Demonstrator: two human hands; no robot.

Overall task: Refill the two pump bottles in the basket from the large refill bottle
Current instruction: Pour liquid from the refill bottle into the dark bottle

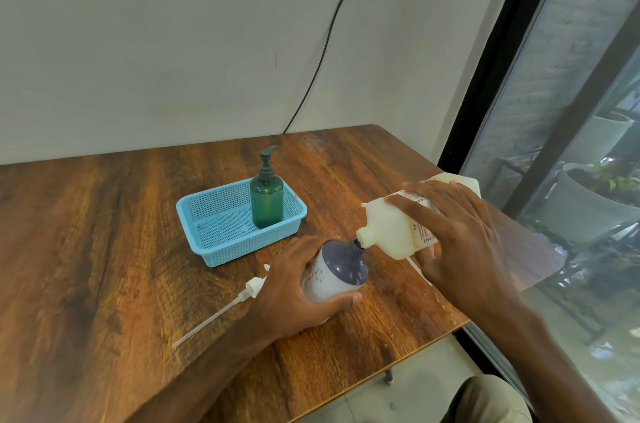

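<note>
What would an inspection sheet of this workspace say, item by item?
Surface: wooden table, grain visible.
Job's things: green pump bottle upright in blue basket; purple-topped bottle, pump off, tilted outside the basket; large refill bottle tipped, spout at its open neck.
Clutter: removed pump with tube lying on the table.
Hands: left hand grips purple-topped bottle; right hand holds large refill bottle.
Cables: black cable down the wall behind the table.
Surroundings: window on the right, plant pots beyond.
</note>
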